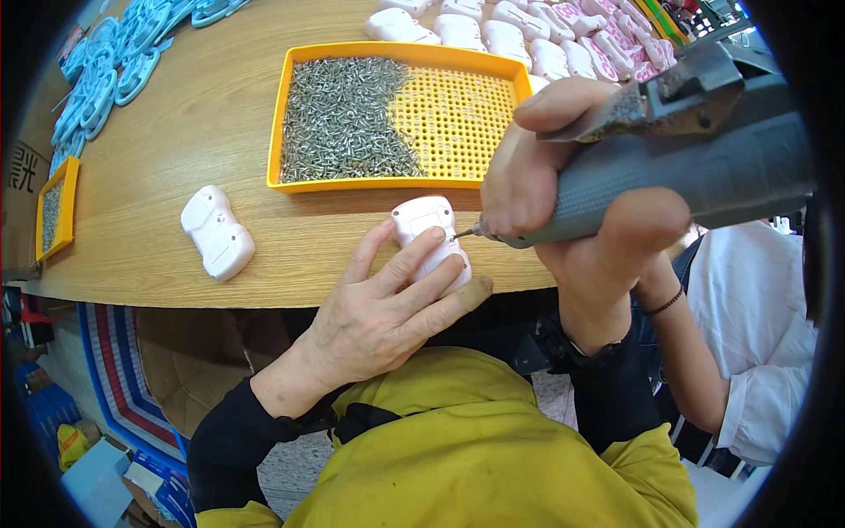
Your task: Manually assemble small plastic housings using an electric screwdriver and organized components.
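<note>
My left hand (378, 312) holds a white plastic casing (420, 213) down at the table's near edge, its fingers spread over the casing and along its side. A grey electric screwdriver (678, 172) lies in the grip of my right hand (521, 180), tilted, with its thin bit pointing left. The bit tip meets the casing's right side, close to my fingertips, at what looks like a screw hole. Further left, a second white casing (218, 234) rests alone on the wood. Behind the held casing stands a yellow tray (370, 186) heaped with small silver screws (343, 119) on its left half.
Blue plastic parts (101, 84) are piled at the far left, above a smaller yellow screw tray (63, 216). White and pink casings (546, 40) crowd the back right. Another person's forearm (691, 352) and white sleeve (757, 414) are close on my right.
</note>
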Available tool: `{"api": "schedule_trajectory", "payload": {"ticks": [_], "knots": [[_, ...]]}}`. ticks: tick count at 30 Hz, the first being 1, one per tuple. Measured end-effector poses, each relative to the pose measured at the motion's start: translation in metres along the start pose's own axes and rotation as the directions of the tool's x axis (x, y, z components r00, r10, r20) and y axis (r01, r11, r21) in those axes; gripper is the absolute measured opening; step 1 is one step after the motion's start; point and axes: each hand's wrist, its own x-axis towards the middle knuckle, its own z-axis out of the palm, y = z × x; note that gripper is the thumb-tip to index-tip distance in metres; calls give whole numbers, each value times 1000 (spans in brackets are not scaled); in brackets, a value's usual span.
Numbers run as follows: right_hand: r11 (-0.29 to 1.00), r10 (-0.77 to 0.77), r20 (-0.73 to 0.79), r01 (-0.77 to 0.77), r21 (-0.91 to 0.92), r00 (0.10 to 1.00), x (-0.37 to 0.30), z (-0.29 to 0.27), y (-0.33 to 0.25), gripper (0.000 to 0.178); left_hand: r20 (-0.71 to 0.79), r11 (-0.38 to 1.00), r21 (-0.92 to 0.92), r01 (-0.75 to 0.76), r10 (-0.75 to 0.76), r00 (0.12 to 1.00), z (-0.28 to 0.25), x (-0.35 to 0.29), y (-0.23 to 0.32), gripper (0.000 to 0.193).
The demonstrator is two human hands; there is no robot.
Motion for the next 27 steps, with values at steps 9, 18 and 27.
{"api": "schedule_trajectory", "payload": {"ticks": [9,18,27], "knots": [[997,79,13,-79,23,997,-4,-3,2,89,-6,999,44,-19,20,1000,4,-2,-2,40],[992,30,-26,-27,126,999,-10,2,14,79,-19,997,-53,-49,48,999,6,1,-5,47],[963,-24,111,-7,270,994,3,-14,26,80,9,999,14,-50,50,999,-4,5,-2,47]]}}
